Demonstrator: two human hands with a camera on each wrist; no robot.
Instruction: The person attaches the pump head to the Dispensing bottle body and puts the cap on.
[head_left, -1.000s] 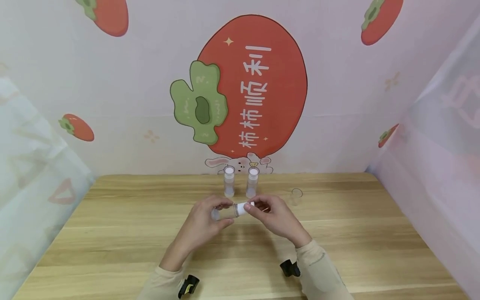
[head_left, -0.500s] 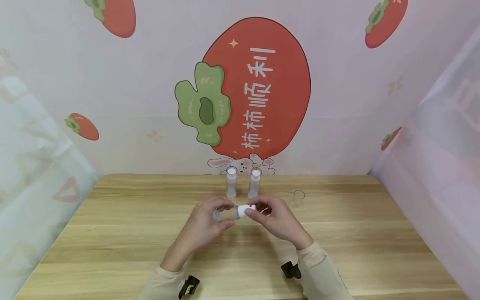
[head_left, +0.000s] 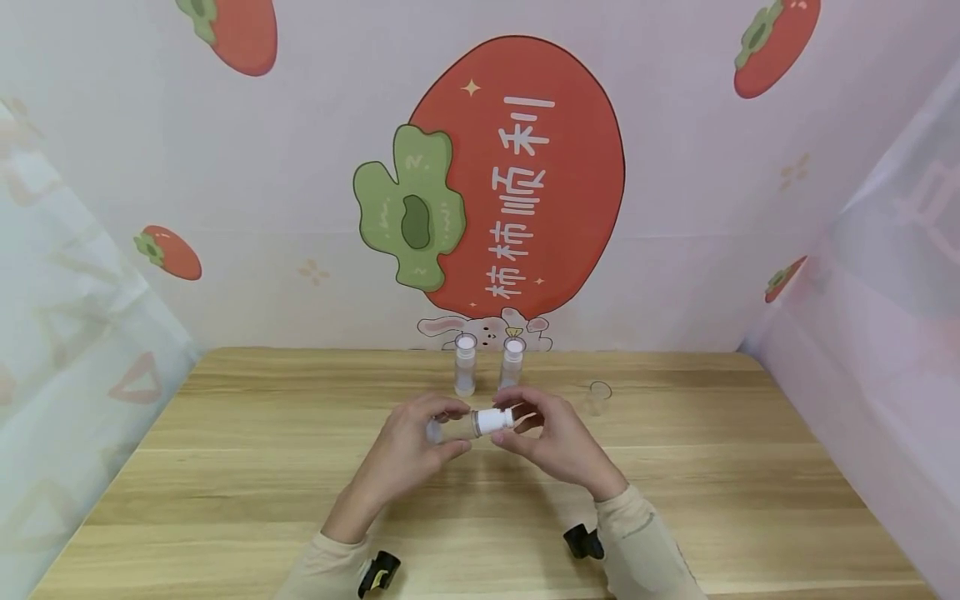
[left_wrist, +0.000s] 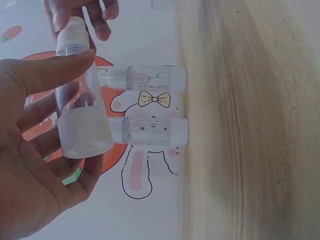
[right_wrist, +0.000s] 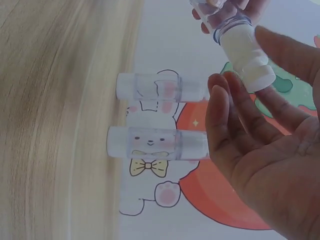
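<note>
My left hand (head_left: 408,437) grips a clear pump bottle (head_left: 493,420) around its body, tilted on its side above the table. In the left wrist view the bottle's white base (left_wrist: 86,131) points toward the camera, with thumb and fingers around the clear part. My right hand (head_left: 557,437) is at the bottle's white collar and pump top. Its thumb and fingers are spread around that end; the right wrist view shows them apart from the white top (right_wrist: 246,52). Two similar bottles, the left one (head_left: 465,367) and the right one (head_left: 512,360), stand upright behind the hands.
A clear, see-through cap (head_left: 598,398) stands on the wooden table (head_left: 675,467) to the right of the bottles. A printed wall cloth (head_left: 300,167) rises behind the table's back edge. Dark wrist mounts sit at both sleeves.
The right thumb and fingers have loosened from the white collar, leaving more of it showing. The left hand keeps its hold on the bottle. The head view has shifted slightly.
</note>
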